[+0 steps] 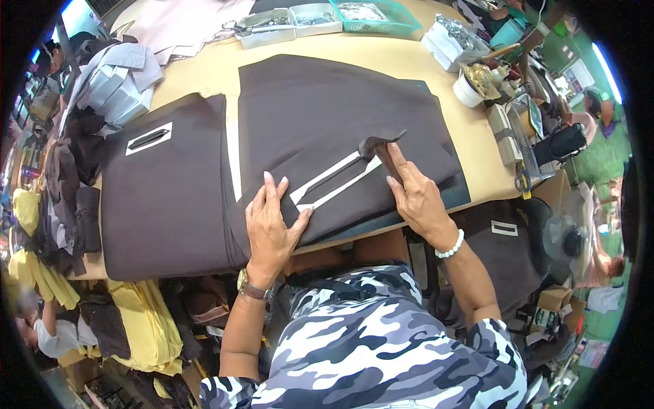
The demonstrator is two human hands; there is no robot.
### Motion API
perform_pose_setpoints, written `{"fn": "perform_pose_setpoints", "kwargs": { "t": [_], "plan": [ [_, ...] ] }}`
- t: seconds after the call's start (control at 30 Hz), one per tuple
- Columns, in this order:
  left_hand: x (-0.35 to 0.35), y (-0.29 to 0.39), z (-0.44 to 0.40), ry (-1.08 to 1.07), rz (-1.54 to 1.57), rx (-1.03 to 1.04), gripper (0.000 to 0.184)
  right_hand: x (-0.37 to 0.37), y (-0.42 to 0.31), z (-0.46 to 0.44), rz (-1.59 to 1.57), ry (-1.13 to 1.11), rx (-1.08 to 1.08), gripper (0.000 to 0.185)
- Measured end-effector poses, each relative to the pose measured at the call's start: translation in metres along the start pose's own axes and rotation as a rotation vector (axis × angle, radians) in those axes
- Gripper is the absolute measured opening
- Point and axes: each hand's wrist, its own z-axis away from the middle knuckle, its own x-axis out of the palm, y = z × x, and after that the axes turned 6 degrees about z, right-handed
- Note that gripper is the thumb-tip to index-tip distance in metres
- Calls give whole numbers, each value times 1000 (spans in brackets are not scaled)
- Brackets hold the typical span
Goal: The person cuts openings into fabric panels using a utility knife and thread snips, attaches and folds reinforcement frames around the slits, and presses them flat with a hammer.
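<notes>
Dark brown fabric [306, 102] lies in front of me on the table. On it is a white rectangular frame [327, 178] set at a slant, with a dark strip [373, 145] curling up at its upper right end. My left hand [270, 221] rests on the fabric at the frame's lower left end, fingers apart, the thumb beside the white edge. At the other end, my right hand [417, 198] pinches the raised dark strip between thumb and index finger. To the left lies a stack of brown pieces [163, 204] with a white-backed slot [149, 138] on top.
Metal parts fill white trays [266, 39] and a green basket [415, 26] at the far edge. A white cup [467, 93] and scissors [523, 183] are at the right. White papers [122, 88] are stacked at the left. Other people sit farther off.
</notes>
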Motion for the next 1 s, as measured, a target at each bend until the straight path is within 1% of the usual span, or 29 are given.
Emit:
{"fn": "perform_pose_setpoints", "kwargs": {
  "t": [0.07,0.17,0.27,0.3,0.4,0.47,0.63,0.73,0.8,0.9,0.93,0.97,1.0],
  "plan": [
    [1,0,1,-5,-14,1,87,-6,3,2,35,-44,6,62],
    [2,-2,-1,-15,-29,6,89,-11,-3,8,4,15,35,61],
    [1,-3,1,-25,-44,8,92,-15,-17,22,42,-207,123,59],
    [2,-2,1,-22,-45,14,93,-14,-17,21,-5,-141,100,57],
    [-1,2,-1,-33,-24,15,98,-4,-28,24,-66,-68,-21,57],
    [0,2,1,-45,-39,13,101,-2,-46,25,13,-264,-77,57],
    [-1,2,0,-53,-73,27,103,2,-62,13,-34,-245,-164,60],
    [-2,3,-1,-56,-81,35,104,7,-65,11,5,-362,-193,61],
    [-3,4,-1,-44,-74,49,104,-4,-59,-12,-221,-399,-181,60],
    [-3,4,-2,-21,-33,55,102,5,-59,-47,-295,-340,-158,61],
    [-2,3,-2,-12,-35,64,102,21,-60,-60,-417,-158,-235,57],
    [-1,1,-1,-20,-36,65,101,20,-73,-77,-617,-375,47,54],
    [0,0,0,4,-11,65,93,19,-88,-95,-803,-590,339,51]
  ]
}}
